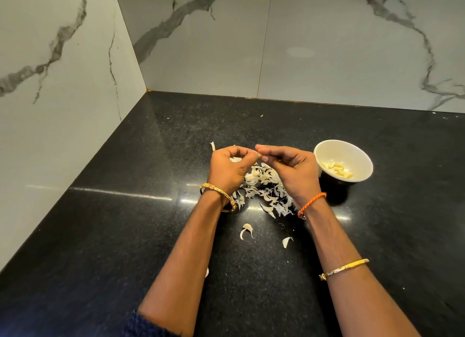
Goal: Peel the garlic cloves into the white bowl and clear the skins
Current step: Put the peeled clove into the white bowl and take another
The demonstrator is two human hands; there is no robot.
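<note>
- One white bowl [343, 160] stands on the black counter [125, 236], just right of your right hand [289, 170]; about seven peeled cloves [337, 169] lie inside, count approximate.
- One pile of skins [264, 185] lies below and between your wrists; three loose curls [247, 231] lie nearer you, and one more scrap shows beside your left forearm.
- Your left hand [227, 168] and right hand meet fingertip to fingertip above the far end of the pile, both curled.
- Something small is pinched where the fingertips meet, at [260, 156]; too hidden to confirm it as a garlic clove.
- One bangle [219, 197] on your left wrist; one orange cord [312, 203] and one gold bracelet [344, 268] on your right arm.
</note>
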